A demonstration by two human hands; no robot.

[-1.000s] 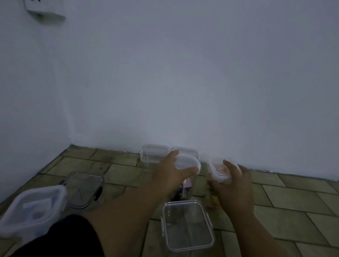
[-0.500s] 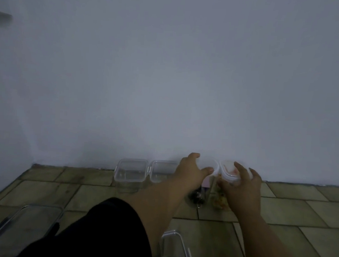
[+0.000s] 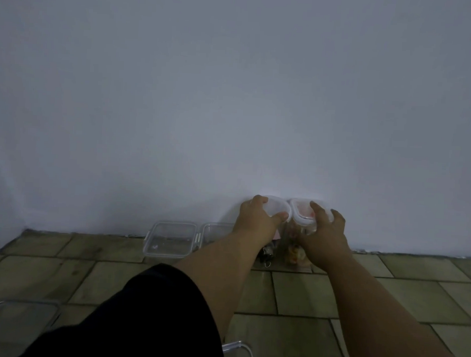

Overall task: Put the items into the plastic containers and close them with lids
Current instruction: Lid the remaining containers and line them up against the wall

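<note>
Both jars now stand at the foot of the wall (image 3: 233, 96), right of centre in the frame. A second ago they were out on the floor (image 3: 304, 294), just behind a clear box. The view has also swung right, so the wall socket that was at upper left is gone.

The left hand (image 3: 255, 220) grips the left jar (image 3: 268, 254) at its top, with finger and thumb curled round the rim of its white lid (image 3: 278, 208). The right hand (image 3: 325, 237) clasps the right jar (image 3: 293, 253) the same way, fingers spread over its lid (image 3: 300, 213). The two lids touch. Dark things show low in the left jar and orange ones in the right.

I judge these two jars filled, lidded and being parked in a row beside the low box (image 3: 171, 239) and second box (image 3: 215, 232), which sit left of them along the wall. Whether those two hold anything I cannot tell. A box corner (image 3: 237, 351) shows at bottom centre and another box (image 3: 14, 319) at lower left, beside dark cloth (image 3: 139, 323), so more filling probably remains.

No brand, label or writing can be read on anything; the light is dim.
</note>
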